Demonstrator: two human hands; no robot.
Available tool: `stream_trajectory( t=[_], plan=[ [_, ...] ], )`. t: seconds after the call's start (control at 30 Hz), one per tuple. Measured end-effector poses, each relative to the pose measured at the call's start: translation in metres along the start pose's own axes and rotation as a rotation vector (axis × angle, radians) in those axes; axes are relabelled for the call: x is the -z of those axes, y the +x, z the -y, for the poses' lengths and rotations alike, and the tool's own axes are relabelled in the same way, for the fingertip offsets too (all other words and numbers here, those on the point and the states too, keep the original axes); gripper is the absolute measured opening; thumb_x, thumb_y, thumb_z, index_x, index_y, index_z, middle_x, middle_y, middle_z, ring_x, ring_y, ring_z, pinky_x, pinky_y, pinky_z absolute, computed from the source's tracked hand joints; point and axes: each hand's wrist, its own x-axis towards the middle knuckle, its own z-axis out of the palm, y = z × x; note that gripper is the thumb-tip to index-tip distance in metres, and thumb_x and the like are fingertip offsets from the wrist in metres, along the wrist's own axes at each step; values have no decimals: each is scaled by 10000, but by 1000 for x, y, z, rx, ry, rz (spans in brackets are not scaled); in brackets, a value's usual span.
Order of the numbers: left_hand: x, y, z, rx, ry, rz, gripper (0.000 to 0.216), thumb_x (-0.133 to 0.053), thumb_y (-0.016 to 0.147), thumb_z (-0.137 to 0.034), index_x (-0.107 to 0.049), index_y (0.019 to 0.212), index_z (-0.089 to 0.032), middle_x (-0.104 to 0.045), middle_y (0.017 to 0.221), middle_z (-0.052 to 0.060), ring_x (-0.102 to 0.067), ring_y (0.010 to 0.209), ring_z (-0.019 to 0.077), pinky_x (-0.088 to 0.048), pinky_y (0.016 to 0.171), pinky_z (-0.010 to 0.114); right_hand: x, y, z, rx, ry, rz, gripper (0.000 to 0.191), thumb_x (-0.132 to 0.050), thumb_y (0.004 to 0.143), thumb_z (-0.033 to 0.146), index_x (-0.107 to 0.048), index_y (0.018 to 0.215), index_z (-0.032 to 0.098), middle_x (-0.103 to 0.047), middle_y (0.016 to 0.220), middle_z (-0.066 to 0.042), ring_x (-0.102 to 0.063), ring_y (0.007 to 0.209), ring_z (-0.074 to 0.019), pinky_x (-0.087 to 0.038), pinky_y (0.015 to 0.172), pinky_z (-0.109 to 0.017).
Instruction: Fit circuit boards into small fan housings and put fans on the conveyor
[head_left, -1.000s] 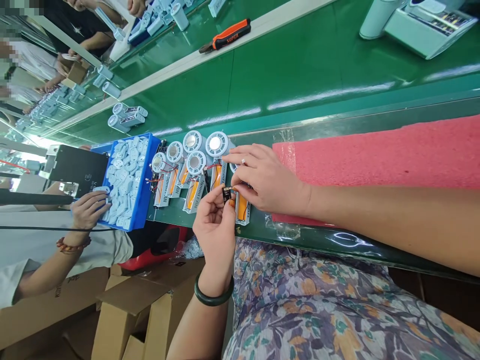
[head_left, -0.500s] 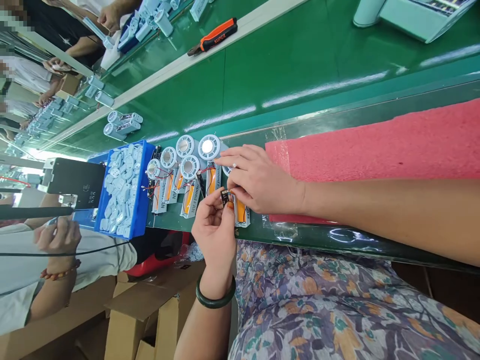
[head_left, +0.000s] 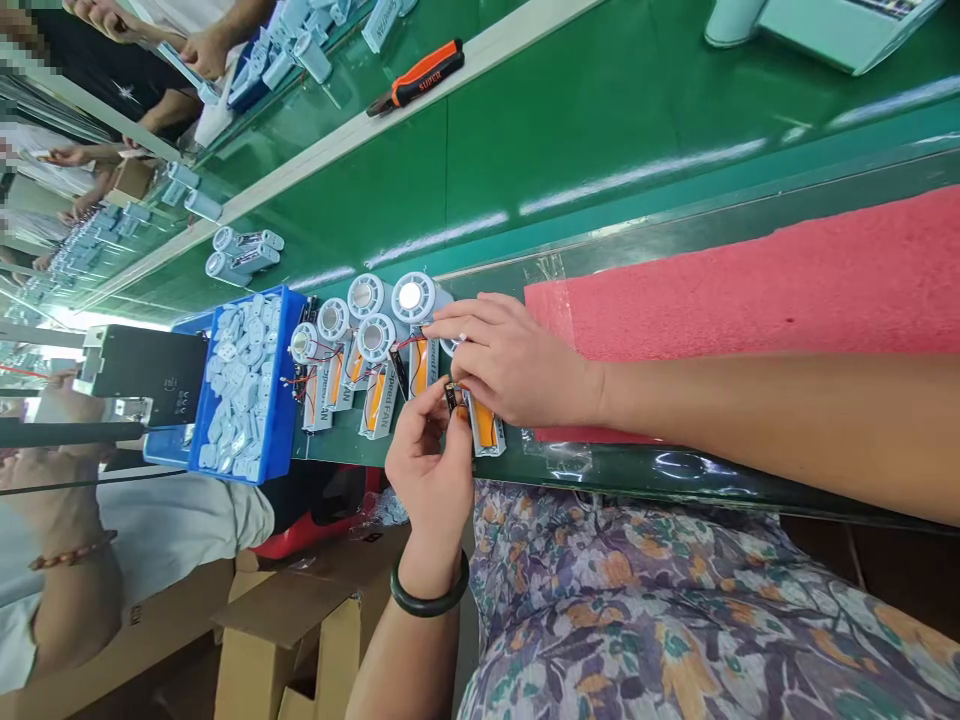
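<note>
The left hand [head_left: 426,470] is clamping a small black circuit board [head_left: 451,396] between thumb and fingers, while the right hand [head_left: 511,365] is steadying a white fan handle [head_left: 485,428] alongside.

Bright overhead light, streaky glare, warped edges

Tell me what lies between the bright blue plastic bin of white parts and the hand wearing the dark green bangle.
In the head view, white Speed FAN units with orange cells and red wires lie there on the green bench mat.
</note>
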Motion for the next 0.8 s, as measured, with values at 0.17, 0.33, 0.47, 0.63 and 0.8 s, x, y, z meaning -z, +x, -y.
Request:
stream_trajectory(
  t=[0.17, 0.33, 0.47, 0.63, 0.8],
  plan=[
    [-5, -3, 0, 103, -66, -58, 324, -773, 824, -242, -757, 1147, -227, -724, 923, 18, -681, 798, 116, -568, 704, 202, 7, -1, 2, -32, 44, 12, 164, -534, 907, 137, -696, 919, 162, -623, 1451, -129, -451, 1438, -328, -369, 1165, -538],
    [-5, -5, 3, 97, -50, -47, 283, -747, 848, -241, -748, 1131, -219, -729, 946, 26, -695, 809, 124, -578, 704, 210, 9, -2, 3, -40, 47, 7, 203, -497, 943, 150, -700, 940, 148, -597, 1473, -156, -422, 1454, -333, -376, 1162, -548],
    [-5, -6, 4, 2, 28, -58, 250, -729, 859, -201, -749, 1107, -224, -718, 929, 10, -683, 799, 110, -577, 723, 203, 10, -1, 2, -24, 54, 21, 210, -497, 947, 152, -702, 907, 155, -592, 1479, -150, -414, 1455, -333, -367, 1158, -555],
    [-9, -6, 6, -136, 63, -92, 268, -717, 871, -144, -749, 1120, -239, -731, 972, 5, -687, 843, 101, -576, 771, 197, 11, -1, 1, -35, 106, 34, 171, -535, 917, 146, -697, 872, 176, -593, 1486, -121, -421, 1453, -321, -336, 1173, -555],
    [-10, -5, 9, -156, 78, -94, 261, -719, 875, -137, -757, 1111, -241, -735, 963, 3, -690, 829, 104, -580, 760, 211, 10, -1, -2, -23, 142, 14, 138, -567, 883, 138, -683, 827, 187, -628, 1444, -100, -426, 1449, -325, -330, 1157, -559]
  ],
)
